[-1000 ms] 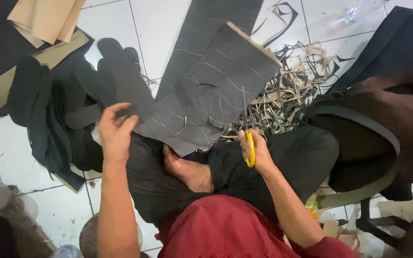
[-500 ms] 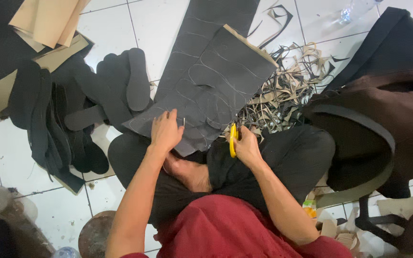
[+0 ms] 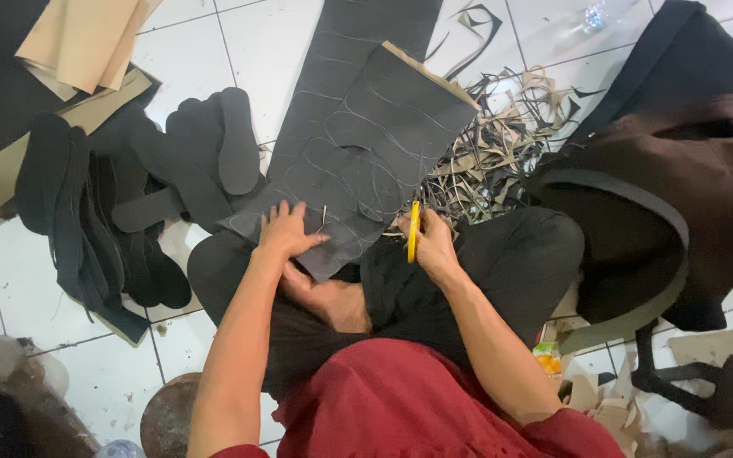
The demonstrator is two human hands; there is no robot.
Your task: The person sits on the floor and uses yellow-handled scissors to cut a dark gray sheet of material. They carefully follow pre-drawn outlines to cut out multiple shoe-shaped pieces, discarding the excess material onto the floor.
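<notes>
Sheet: the dark grey sheet [image 3: 358, 153] lies across my lap and runs out over the white tiled floor [image 3: 188, 51], sole outlines drawn on it, its far part doubled over to show a tan backing.
Feel: I judge it light and bendy, a rubbery foam that flops unless it is held flat, and not slippery.
Where to hold: near the close edge, just beside the cutting line, palm down.
Left hand: my left hand [image 3: 286, 233] rests open and flat on the sheet's near corner, fingers spread.
Right hand: my right hand [image 3: 430, 246] is closed round the yellow scissors [image 3: 414, 229] at the sheet's right edge.
Cut pieces: black sole shapes [image 3: 197, 161] are piled just to my left.
Scraps: a tangle of trimmings [image 3: 502, 144] lies beyond my right hand.
Hidden: the scissor blades are too small to make out; the sheet's near edge sinks into my dark trousers.
</notes>
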